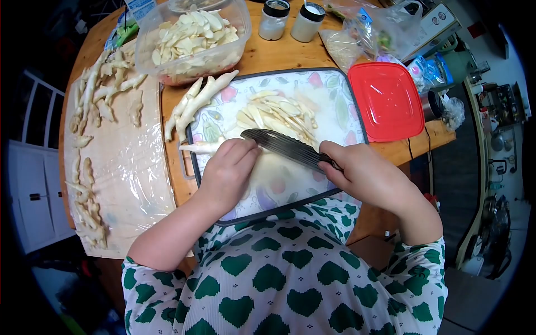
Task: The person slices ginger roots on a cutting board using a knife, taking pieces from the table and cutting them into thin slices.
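My right hand [354, 170] grips the handle of a dark ribbed knife [285, 149], its blade angled to the upper left across the cutting board [234, 209]. Closed fingers of my left hand [226, 173] press a piece of ginger root [201, 147] onto the board, right beside the blade's tip. The root's pale end sticks out to the left of the fingers; the rest is hidden under them. Just beyond the blade lies a pile of pale ginger slices [279, 114]. Another whole ginger root [201, 100] rests across the board's upper left edge.
A clear plastic tub [237, 47] full of slices stands behind the board. Several ginger roots [92, 92] lie on a plastic-covered sheet [125, 178] at left. Right of the board is a red lid [388, 103]. Two jars [290, 22] and plastic bags [385, 28] sit at the back.
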Motion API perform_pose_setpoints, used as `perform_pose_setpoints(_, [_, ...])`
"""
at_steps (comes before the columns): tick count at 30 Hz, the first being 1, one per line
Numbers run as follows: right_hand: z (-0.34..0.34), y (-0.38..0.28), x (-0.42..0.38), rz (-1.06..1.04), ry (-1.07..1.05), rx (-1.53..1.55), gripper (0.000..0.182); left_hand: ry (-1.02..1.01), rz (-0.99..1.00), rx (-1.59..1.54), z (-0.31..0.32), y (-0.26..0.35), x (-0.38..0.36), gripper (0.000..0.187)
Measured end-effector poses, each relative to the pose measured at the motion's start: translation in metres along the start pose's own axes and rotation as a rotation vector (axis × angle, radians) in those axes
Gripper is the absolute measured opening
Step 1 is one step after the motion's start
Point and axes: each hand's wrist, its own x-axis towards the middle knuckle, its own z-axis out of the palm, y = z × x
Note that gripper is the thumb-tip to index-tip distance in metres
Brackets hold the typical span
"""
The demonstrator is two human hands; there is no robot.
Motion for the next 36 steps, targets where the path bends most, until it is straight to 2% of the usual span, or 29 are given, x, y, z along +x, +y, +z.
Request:
perform_pose_setpoints(2, [0.0,-0.006,0.007,-0.005,-0.004,-0.006,0.018,-0.001,-0.002,0.002,0.0,0.0,0.001,0.024])
perform_pose_setpoints(5, [0.026,-0.001,0.035,-0.143,0.103,0.025,0.018,-0.009,-0.007,0.001,0.0,0.001,0.002,0.025])
perform_pose_setpoints(9, [0.036,-0.009,0.047,-0.115,0.109,0.024,0.017,-0.012,-0.01,-0.01,-0.001,0.0,0.001,0.025])
perform_pose_setpoints(15, [0.023,0.004,0.013,0.023,0.062,-0.021,0.018,-0.002,0.0,-0.006,-0.005,-0.004,-0.001,0.028])
perform_pose_setpoints(19, [0.016,0.016,0.003,0.125,0.065,0.151,0.019,0.004,0.007,-0.002,-0.008,-0.003,0.0,0.03])
perform_pose_setpoints(26, [0.016,0.005,-0.004,-0.063,0.117,-0.013,0.017,-0.014,-0.002,0.029,-0.007,-0.003,-0.003,0.028])
perform_pose_setpoints(32, [0.004,-0.003,-0.007,-0.026,0.051,-0.047,0.017,-0.007,0.001,0.028,-0.007,-0.004,-0.001,0.028])
perform_pose_setpoints(36, [0.012,-0.012,0.021,-0.053,0.023,0.041,0.017,-0.013,-0.017,0.021,-0.006,-0.004,-0.003,0.027])
